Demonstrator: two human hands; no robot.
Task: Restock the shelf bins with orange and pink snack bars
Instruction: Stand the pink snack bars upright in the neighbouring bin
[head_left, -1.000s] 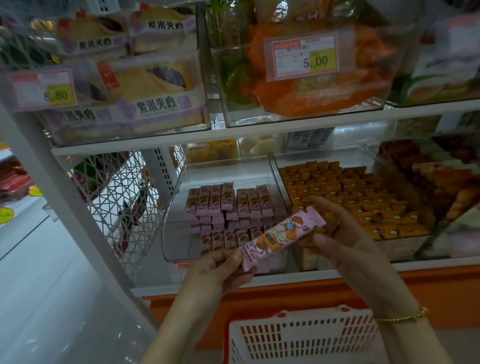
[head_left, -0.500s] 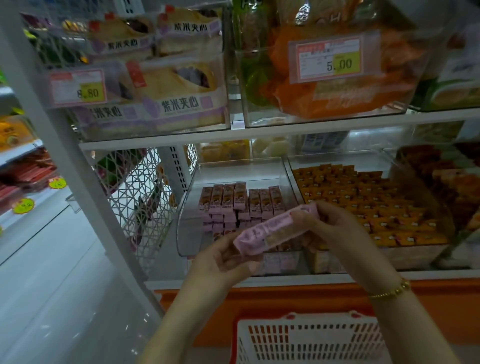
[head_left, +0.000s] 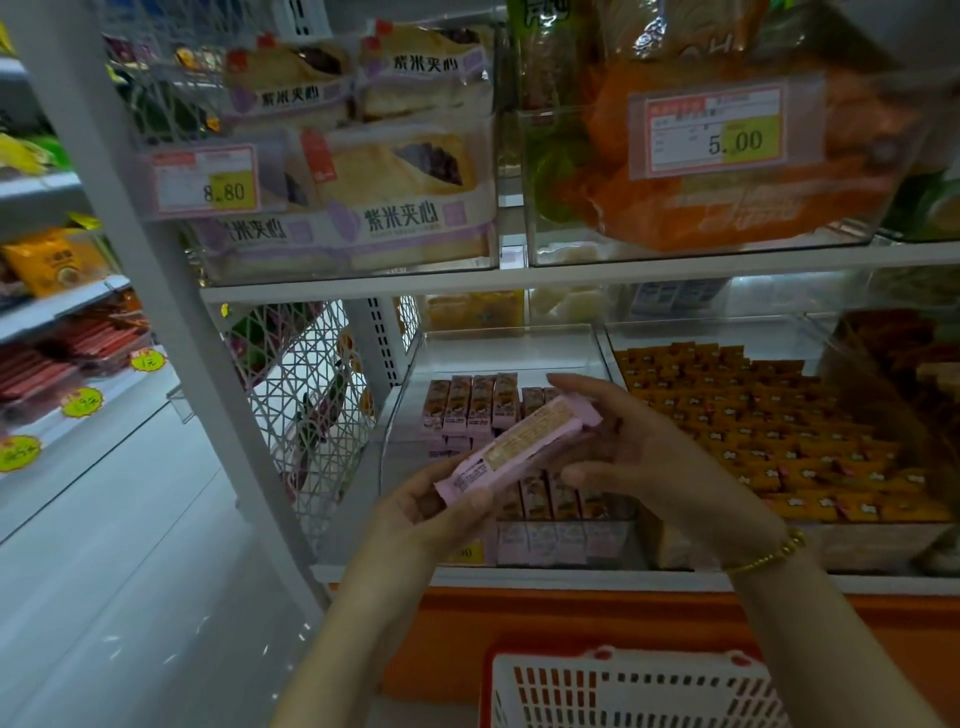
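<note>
Crosswise, pink snack bar (head_left: 519, 447) spans left hand (head_left: 441, 514) and right hand (head_left: 649, 457).

The pink bin (head_left: 509, 353) has open room behind its bars (head_left: 470, 405), under the low shelf (head_left: 571, 278). The orange bin (head_left: 727, 335) alongside is packed nearly full.

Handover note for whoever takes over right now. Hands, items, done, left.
Left hand grips the lower end of one pink bar. Right hand holds its upper end. The bar is tilted in front of the pink bin, not yet placed.
Done: orange bin looks full; pink bin partly stocked, back bare.
Left: put this bar in the pink bin, then check the basket below; its contents unseen.
</note>
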